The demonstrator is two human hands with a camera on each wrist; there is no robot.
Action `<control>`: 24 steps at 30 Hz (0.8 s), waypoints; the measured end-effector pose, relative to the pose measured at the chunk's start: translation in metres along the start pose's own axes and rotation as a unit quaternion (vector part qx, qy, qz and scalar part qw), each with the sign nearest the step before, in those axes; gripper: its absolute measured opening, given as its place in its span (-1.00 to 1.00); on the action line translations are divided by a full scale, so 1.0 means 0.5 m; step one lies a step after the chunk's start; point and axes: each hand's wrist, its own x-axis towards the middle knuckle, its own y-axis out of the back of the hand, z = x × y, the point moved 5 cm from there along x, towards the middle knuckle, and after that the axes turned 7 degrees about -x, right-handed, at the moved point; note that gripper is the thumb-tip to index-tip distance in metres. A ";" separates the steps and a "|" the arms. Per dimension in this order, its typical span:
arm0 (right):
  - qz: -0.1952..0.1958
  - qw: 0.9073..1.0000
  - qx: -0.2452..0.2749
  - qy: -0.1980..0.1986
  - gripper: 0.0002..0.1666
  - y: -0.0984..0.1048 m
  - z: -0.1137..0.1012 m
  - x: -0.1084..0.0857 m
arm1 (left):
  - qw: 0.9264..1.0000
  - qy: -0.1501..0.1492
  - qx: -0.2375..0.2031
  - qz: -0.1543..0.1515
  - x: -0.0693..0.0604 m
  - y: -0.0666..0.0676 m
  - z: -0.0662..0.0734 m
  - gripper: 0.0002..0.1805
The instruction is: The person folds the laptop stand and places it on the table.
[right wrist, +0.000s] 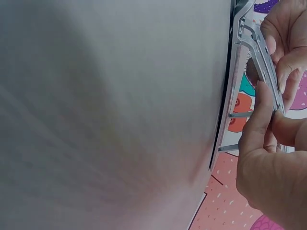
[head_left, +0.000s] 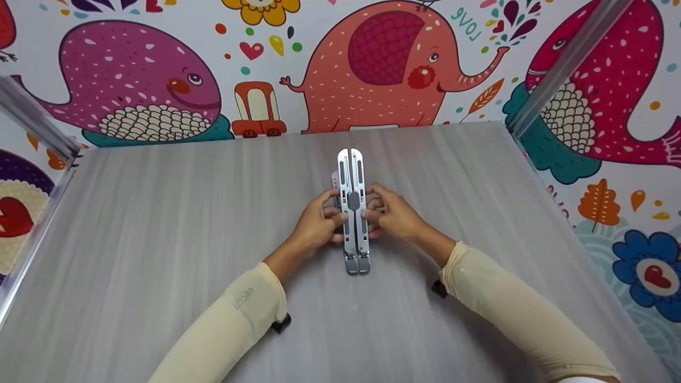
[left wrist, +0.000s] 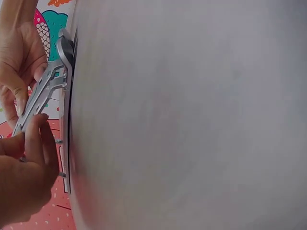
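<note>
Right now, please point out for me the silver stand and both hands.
Silver stand (head_left: 354,201): head view, grey central pad.
Left hand (head_left: 315,222): head view, back of hand.
Right hand (head_left: 399,215): head view, back of hand.

The folding stand (head_left: 349,232) rests on the bench (head_left: 186,229), the left hand (head_left: 315,221) touching it on its left, the right hand (head_left: 398,214) on its right. Behind the stand, past the bench, is the elephant picture (head_left: 367,101); behind and left of it, the car picture (head_left: 259,127). Before it, to either side, are the sleeves (head_left: 229,319).
</note>
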 end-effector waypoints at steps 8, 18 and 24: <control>-0.007 1.000 -0.012 0.008 -0.53 -0.005 -0.003 0.004 | 1.000 0.010 -0.012 -0.005 0.005 0.000 -0.003 -0.37; -0.026 0.999 -0.018 0.004 -0.40 -0.001 -0.003 0.003 | 0.995 -0.034 0.084 0.044 -0.017 -0.004 0.004 -0.31; -0.010 0.995 -0.086 0.050 -0.14 0.022 -0.025 0.012 | 0.978 -0.081 0.164 0.104 -0.049 -0.020 0.012 -0.43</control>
